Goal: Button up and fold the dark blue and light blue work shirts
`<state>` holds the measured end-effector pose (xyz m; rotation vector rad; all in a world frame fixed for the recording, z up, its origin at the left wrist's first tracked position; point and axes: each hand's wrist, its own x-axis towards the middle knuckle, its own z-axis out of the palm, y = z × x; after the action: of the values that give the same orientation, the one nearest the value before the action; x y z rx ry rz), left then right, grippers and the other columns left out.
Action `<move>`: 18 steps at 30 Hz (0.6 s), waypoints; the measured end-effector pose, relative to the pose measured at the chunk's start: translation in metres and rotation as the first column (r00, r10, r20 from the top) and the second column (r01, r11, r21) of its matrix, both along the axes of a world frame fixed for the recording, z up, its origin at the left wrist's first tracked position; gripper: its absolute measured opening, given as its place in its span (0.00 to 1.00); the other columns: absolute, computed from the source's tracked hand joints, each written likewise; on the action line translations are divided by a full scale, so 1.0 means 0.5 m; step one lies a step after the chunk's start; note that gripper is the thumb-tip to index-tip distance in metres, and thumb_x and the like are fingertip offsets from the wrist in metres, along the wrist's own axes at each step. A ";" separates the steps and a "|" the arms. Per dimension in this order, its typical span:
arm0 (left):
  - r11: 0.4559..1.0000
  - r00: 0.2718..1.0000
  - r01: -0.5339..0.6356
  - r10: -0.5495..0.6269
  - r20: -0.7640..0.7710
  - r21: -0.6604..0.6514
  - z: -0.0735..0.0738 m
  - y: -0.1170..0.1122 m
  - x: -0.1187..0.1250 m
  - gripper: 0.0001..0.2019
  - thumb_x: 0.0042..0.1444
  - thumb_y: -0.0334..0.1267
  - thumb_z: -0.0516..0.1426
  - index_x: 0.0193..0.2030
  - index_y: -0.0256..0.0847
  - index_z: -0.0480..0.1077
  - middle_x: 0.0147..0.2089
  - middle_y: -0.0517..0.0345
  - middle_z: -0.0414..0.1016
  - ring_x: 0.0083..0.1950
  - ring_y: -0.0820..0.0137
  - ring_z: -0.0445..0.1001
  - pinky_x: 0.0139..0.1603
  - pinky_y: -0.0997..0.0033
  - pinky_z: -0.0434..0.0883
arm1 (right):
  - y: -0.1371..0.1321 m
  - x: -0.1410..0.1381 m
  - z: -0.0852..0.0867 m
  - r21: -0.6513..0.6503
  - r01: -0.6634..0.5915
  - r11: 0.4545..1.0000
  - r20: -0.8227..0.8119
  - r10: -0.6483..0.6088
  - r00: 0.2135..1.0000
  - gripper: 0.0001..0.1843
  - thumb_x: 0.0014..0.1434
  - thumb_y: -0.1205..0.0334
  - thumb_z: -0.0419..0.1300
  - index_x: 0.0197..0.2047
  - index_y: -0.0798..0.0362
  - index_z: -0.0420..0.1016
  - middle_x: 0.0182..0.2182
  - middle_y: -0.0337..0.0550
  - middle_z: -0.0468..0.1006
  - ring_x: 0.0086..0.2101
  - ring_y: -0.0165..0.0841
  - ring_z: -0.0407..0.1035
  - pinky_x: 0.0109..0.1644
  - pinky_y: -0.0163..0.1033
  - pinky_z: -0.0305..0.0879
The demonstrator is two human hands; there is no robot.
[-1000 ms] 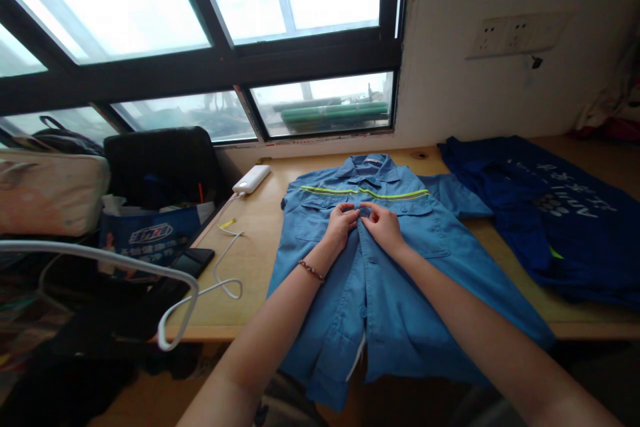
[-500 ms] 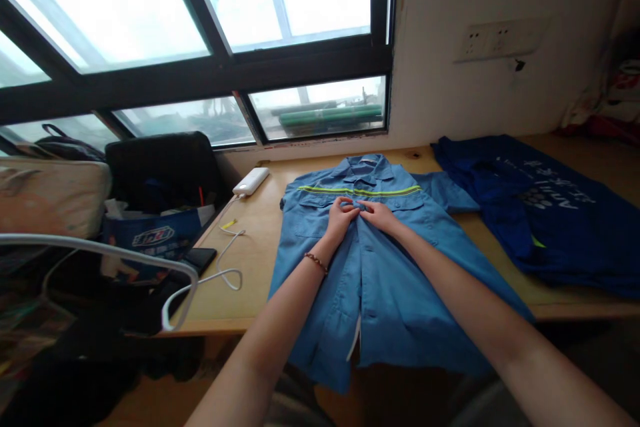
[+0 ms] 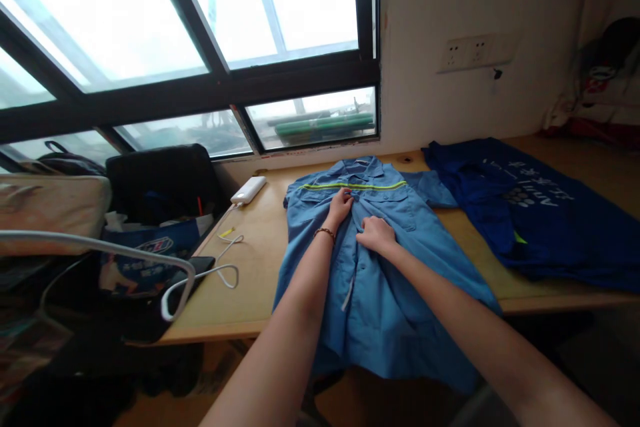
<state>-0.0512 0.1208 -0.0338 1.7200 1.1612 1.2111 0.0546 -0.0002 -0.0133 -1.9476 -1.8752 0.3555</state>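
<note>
A light blue work shirt [image 3: 400, 280] with a yellow-green chest stripe lies front up on the wooden table [image 3: 250, 280], its hem hanging over the near edge. My left hand [image 3: 341, 203], a bead bracelet on its wrist, rests with curled fingers on the button placket just under the stripe. My right hand [image 3: 375, 233] sits a little lower on the placket, fingers closed and pinching the fabric there.
A dark blue garment [image 3: 525, 207] with white print lies to the right. A white power bank [image 3: 249, 189] and its cable [image 3: 220, 270] lie at the left. Off the table's left edge are a black bag [image 3: 160, 180], a white hanger [image 3: 100, 250] and clutter.
Both hands were together at the chest of the shirt; my right hand has moved down the placket toward me. The view has shifted right.
</note>
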 end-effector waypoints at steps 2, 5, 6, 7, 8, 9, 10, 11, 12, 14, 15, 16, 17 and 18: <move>1.000 1.000 -0.021 0.021 -0.017 -0.003 0.006 0.009 0.002 0.12 0.43 0.26 0.56 0.37 0.37 0.67 0.18 0.68 0.64 0.23 0.77 0.65 0.31 0.78 0.63 | 0.019 0.023 -0.005 -0.029 -0.036 0.999 -0.130 0.032 0.991 0.09 0.40 0.64 0.56 0.28 0.53 0.74 0.31 0.49 0.75 0.36 0.41 0.68 0.36 0.40 0.59; 0.997 0.999 0.034 -0.034 0.013 -0.064 0.011 0.017 0.000 0.16 0.41 0.23 0.54 0.40 0.36 0.66 0.19 0.67 0.65 0.25 0.76 0.67 0.35 0.76 0.65 | 0.043 0.056 -0.014 -0.058 0.023 0.998 -0.565 -0.051 0.823 0.07 0.35 0.67 0.56 0.22 0.52 0.74 0.23 0.41 0.75 0.32 0.38 0.67 0.35 0.37 0.59; 0.992 0.996 0.083 -0.081 0.032 -0.090 0.011 0.016 -0.002 0.19 0.40 0.22 0.54 0.42 0.36 0.66 0.22 0.65 0.68 0.28 0.75 0.69 0.38 0.74 0.65 | 0.050 0.066 -0.016 -0.077 0.048 0.996 -0.716 -0.089 0.692 0.08 0.34 0.68 0.56 0.22 0.52 0.73 0.22 0.39 0.74 0.31 0.36 0.67 0.34 0.36 0.59; 0.983 0.989 0.145 -0.141 0.047 -0.113 0.012 0.013 -0.005 0.22 0.39 0.22 0.55 0.45 0.35 0.64 0.26 0.62 0.70 0.32 0.74 0.71 0.41 0.73 0.66 | 0.056 0.074 -0.017 -0.098 0.063 0.993 -0.831 -0.117 0.544 0.09 0.33 0.69 0.55 0.22 0.52 0.73 0.21 0.37 0.74 0.30 0.35 0.67 0.34 0.35 0.60; 0.969 0.978 0.209 -0.205 0.046 -0.129 0.012 0.007 -0.008 0.26 0.38 0.22 0.56 0.48 0.35 0.62 0.31 0.58 0.72 0.36 0.72 0.72 0.44 0.71 0.65 | 0.061 0.081 -0.017 -0.118 0.068 0.991 -0.902 -0.136 0.409 0.10 0.33 0.69 0.54 0.23 0.53 0.73 0.21 0.36 0.73 0.29 0.33 0.66 0.33 0.34 0.60; 0.955 0.965 0.261 -0.260 0.025 -0.138 0.012 -0.002 -0.011 0.30 0.37 0.23 0.57 0.51 0.35 0.59 0.37 0.53 0.72 0.42 0.70 0.71 0.48 0.69 0.64 | 0.066 0.087 -0.015 -0.136 0.064 0.989 -0.940 -0.149 0.306 0.11 0.33 0.70 0.52 0.23 0.54 0.73 0.20 0.35 0.73 0.28 0.32 0.66 0.32 0.33 0.61; 0.945 0.954 0.294 -0.300 -0.021 -0.143 0.012 -0.013 -0.013 0.33 0.37 0.24 0.58 0.54 0.35 0.56 0.43 0.49 0.71 0.47 0.68 0.69 0.51 0.67 0.62 | 0.069 0.093 -0.012 -0.154 0.057 0.986 -0.956 -0.163 0.243 0.12 0.33 0.70 0.51 0.23 0.55 0.73 0.19 0.35 0.73 0.27 0.31 0.66 0.31 0.32 0.61; 0.942 0.944 0.305 -0.318 -0.087 -0.141 0.013 -0.026 -0.014 0.36 0.37 0.26 0.60 0.57 0.35 0.53 0.48 0.46 0.68 0.51 0.66 0.66 0.54 0.65 0.60 | 0.073 0.097 -0.009 -0.174 0.046 0.984 -0.963 -0.180 0.202 0.12 0.33 0.70 0.50 0.23 0.55 0.72 0.18 0.35 0.72 0.25 0.30 0.66 0.30 0.32 0.62; 0.947 0.935 0.293 -0.312 -0.167 -0.131 0.013 -0.042 -0.014 0.39 0.37 0.29 0.61 0.58 0.35 0.50 0.52 0.43 0.65 0.54 0.64 0.64 0.55 0.64 0.58 | 0.075 0.100 -0.005 -0.200 0.030 0.979 -0.967 -0.203 0.157 0.11 0.33 0.69 0.50 0.22 0.56 0.71 0.17 0.36 0.71 0.24 0.30 0.65 0.29 0.32 0.62; 0.976 0.920 0.207 -0.216 -0.327 -0.063 0.016 -0.077 -0.009 0.41 0.39 0.33 0.62 0.60 0.34 0.47 0.54 0.39 0.61 0.56 0.61 0.61 0.56 0.61 0.57 | 0.078 0.104 0.000 -0.256 -0.011 0.967 -0.963 -0.254 0.091 0.09 0.34 0.69 0.49 0.20 0.56 0.70 0.14 0.37 0.69 0.20 0.30 0.64 0.26 0.33 0.62; 0.990 0.911 0.144 -0.133 -0.390 -0.001 0.017 -0.095 -0.005 0.40 0.40 0.34 0.62 0.59 0.34 0.48 0.54 0.39 0.62 0.56 0.60 0.61 0.55 0.60 0.57 | 0.080 0.104 0.001 -0.279 -0.033 0.960 -0.959 -0.276 0.064 0.08 0.35 0.69 0.50 0.19 0.56 0.69 0.14 0.37 0.68 0.19 0.29 0.63 0.25 0.33 0.62; 0.994 0.898 0.079 -0.038 -0.438 0.074 0.018 -0.113 0.000 0.37 0.41 0.35 0.61 0.58 0.34 0.50 0.53 0.40 0.63 0.55 0.59 0.61 0.55 0.59 0.57 | 0.080 0.104 0.001 -0.296 -0.051 0.954 -0.955 -0.295 0.040 0.07 0.35 0.68 0.50 0.19 0.56 0.69 0.13 0.37 0.68 0.18 0.29 0.63 0.24 0.33 0.62; 0.989 0.881 0.022 0.051 -0.470 0.148 0.018 -0.129 0.006 0.32 0.42 0.35 0.60 0.55 0.35 0.54 0.51 0.42 0.64 0.54 0.59 0.62 0.54 0.58 0.58 | 0.081 0.104 0.000 -0.310 -0.066 0.948 -0.951 -0.309 0.021 0.07 0.36 0.68 0.50 0.19 0.56 0.68 0.13 0.37 0.68 0.17 0.28 0.62 0.23 0.33 0.61; 0.979 0.863 -0.018 0.119 -0.490 0.205 0.018 -0.143 0.011 0.26 0.44 0.35 0.59 0.52 0.36 0.58 0.48 0.44 0.66 0.52 0.59 0.63 0.52 0.58 0.59 | 0.082 0.103 -0.002 -0.320 -0.077 0.944 -0.947 -0.321 0.007 0.06 0.36 0.68 0.51 0.19 0.56 0.68 0.13 0.37 0.67 0.17 0.28 0.61 0.22 0.33 0.61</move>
<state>-0.0458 0.0492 -0.0249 2.2478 1.4507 0.9643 0.1062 0.0408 -0.0143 -1.1601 -0.5846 1.5668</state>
